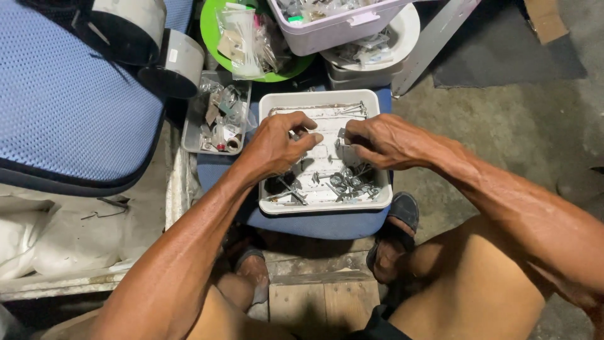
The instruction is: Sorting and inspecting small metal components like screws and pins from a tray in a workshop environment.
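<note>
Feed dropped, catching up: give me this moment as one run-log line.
left hand: over white tray, pinching small part | right hand: fingers on small metal piece | tray: screws, washers | beside: grey parts tray

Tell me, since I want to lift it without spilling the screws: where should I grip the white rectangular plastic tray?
Probably grip the white rectangular plastic tray by its two short side rims, coming from left and right. The raised rolled lip gives fingers a hold, and those sides are free. Both the left hand and right hand hover over its middle, among loose metal screws.
</note>
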